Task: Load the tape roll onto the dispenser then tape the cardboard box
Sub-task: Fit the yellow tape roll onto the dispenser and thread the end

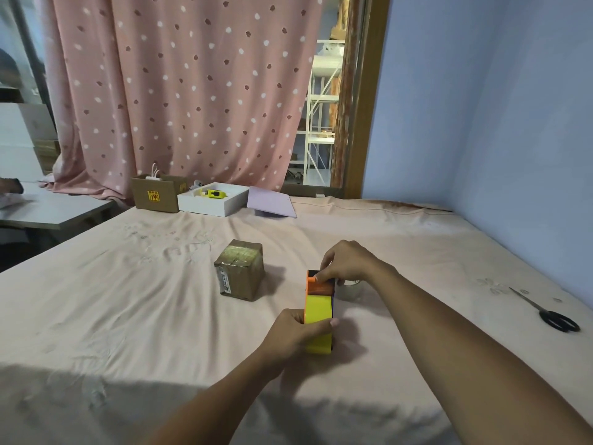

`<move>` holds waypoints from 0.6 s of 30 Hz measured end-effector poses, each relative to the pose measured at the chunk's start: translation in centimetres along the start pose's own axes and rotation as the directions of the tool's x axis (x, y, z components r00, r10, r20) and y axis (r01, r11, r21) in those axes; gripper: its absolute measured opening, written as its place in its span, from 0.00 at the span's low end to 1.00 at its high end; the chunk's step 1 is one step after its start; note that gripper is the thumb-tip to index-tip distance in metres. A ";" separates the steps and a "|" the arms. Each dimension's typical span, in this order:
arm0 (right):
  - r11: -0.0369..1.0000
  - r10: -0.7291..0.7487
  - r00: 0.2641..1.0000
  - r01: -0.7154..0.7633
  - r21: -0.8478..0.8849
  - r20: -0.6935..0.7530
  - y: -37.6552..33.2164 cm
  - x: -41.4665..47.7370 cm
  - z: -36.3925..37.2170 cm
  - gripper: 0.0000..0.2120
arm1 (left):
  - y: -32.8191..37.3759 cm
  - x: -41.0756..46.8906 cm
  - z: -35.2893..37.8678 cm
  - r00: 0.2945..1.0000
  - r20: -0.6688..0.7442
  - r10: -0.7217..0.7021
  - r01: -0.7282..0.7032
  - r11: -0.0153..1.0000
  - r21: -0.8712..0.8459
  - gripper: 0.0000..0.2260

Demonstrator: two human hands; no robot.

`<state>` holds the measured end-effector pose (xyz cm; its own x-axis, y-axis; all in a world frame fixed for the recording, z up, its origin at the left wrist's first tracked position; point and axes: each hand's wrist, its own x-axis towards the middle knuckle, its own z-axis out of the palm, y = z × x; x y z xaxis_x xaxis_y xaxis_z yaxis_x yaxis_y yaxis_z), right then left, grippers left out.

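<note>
An orange tape dispenser point(316, 285) with a yellow tape roll point(318, 311) in it stands on the pink bedsheet, centre right. My left hand point(293, 337) grips the yellow roll at its near end, thumb across the top. My right hand point(348, 263) pinches the dispenser's far orange end from above. A small brown cardboard box point(240, 271), taped over its top, sits apart to the left of the dispenser. A clear roll-like object point(349, 290) lies partly hidden behind my right hand.
Black scissors point(550, 313) lie at the right of the bed. At the far edge stand an open cardboard box point(157, 194), a white tray point(213, 203) holding a yellow item, and a lilac sheet point(271, 202). A grey table point(54, 210) is at left.
</note>
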<state>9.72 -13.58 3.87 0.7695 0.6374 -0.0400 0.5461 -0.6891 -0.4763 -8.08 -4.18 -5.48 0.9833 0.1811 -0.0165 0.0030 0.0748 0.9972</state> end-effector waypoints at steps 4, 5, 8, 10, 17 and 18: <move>0.995 0.005 0.999 -0.010 0.097 0.049 0.8 0.1 -0.3 0.13 | -0.2 -0.1 -0.3 1.000 0.008 0.005 -0.005 1.000 0.005 0.22; 0.994 0.013 0.996 -0.022 0.109 0.083 1.1 0.1 -0.5 0.15 | -0.3 -0.2 -0.4 1.000 0.017 0.005 -0.005 1.000 -0.002 0.20; 0.989 0.000 0.986 -0.025 0.146 0.167 2.0 0.3 -0.7 0.17 | -0.4 -0.5 -0.6 0.998 0.062 0.007 -0.006 1.000 -0.016 0.12; 0.983 -0.026 0.985 -0.005 0.183 0.169 2.3 0.3 -0.5 0.15 | -0.4 -0.6 -0.8 0.997 0.073 0.011 -0.009 1.000 -0.018 0.10; 0.958 -0.045 0.989 0.004 0.286 0.139 3.8 -0.2 -0.4 0.15 | -0.4 -0.8 -1.1 0.994 0.109 0.014 -0.012 1.000 -0.021 0.10; 0.960 -0.048 0.991 0.011 0.281 0.127 3.7 -0.3 -0.4 0.15 | -0.4 -0.8 -1.1 0.994 0.109 0.017 -0.014 1.000 -0.023 0.10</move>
<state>11.67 -16.45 2.49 0.6939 0.7086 -0.1284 0.4395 -0.5579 -0.7040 -9.10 -3.28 -5.95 0.9972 0.0740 0.0081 -0.0150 0.0944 0.9954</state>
